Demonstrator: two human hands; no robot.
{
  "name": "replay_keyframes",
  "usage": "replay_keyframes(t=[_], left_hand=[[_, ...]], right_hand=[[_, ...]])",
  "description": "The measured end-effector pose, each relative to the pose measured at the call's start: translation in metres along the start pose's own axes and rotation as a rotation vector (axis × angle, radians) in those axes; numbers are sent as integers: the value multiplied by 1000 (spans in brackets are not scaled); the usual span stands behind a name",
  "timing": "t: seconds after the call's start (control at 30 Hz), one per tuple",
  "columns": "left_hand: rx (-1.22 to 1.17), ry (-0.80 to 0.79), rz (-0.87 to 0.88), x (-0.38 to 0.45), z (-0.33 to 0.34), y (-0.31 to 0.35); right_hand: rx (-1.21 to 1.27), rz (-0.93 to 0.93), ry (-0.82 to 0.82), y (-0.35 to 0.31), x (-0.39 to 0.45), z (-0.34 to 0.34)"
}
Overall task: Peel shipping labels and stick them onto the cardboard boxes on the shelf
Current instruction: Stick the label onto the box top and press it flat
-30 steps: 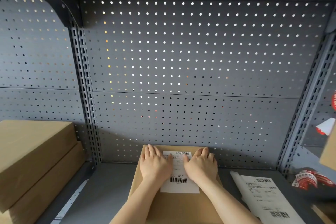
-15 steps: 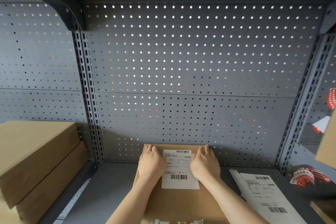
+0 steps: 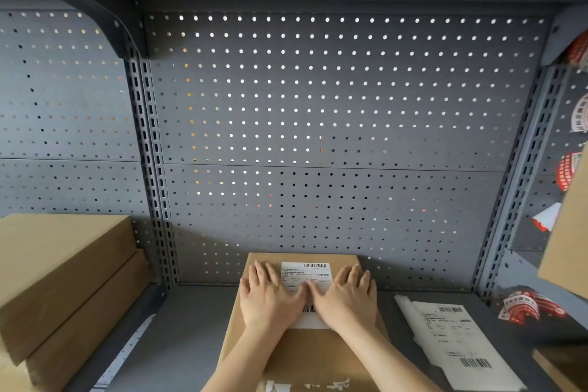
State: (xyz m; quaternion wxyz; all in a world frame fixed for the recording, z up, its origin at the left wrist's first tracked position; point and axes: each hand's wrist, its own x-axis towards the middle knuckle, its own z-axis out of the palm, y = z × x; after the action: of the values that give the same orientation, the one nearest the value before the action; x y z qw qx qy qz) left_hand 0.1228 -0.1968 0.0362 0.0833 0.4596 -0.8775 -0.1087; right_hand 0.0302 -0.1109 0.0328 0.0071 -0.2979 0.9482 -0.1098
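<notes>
A flat cardboard box (image 3: 305, 353) lies on the grey shelf in front of me, its far end against the pegboard. A white shipping label (image 3: 307, 274) with barcodes lies on the box top. My left hand (image 3: 270, 296) presses flat on the label's left side, fingers spread. My right hand (image 3: 346, 297) presses flat on its right side. The thumbs nearly meet over the label's middle, and the hands hide much of its lower half.
Two stacked cardboard boxes (image 3: 60, 283) stand at the left. A sheet of shipping labels (image 3: 455, 340) lies on the shelf (image 3: 191, 328) to the right. Red-and-white stickers (image 3: 525, 307) and another box (image 3: 569, 248) sit at the far right. Pegboard (image 3: 318, 121) closes the back.
Half a second ago my hands were apart at the label's side edges; now they have slid inward so the thumbs almost touch over its middle.
</notes>
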Motion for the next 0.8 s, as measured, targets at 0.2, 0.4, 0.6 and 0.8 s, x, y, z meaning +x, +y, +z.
replay_keyframes(t=[0.2, 0.4, 0.6, 0.8], left_hand=[[-21, 19, 15, -1, 2, -1], [-38, 39, 27, 4, 7, -2], [-54, 21, 37, 4, 6, -5], [-105, 32, 48, 5, 6, -8]], right_hand=[[7, -5, 30, 1, -1, 1], [14, -9, 35, 3, 1, 3], [17, -8, 7, 2, -2, -2], [35, -23, -12, 6, -2, -3]])
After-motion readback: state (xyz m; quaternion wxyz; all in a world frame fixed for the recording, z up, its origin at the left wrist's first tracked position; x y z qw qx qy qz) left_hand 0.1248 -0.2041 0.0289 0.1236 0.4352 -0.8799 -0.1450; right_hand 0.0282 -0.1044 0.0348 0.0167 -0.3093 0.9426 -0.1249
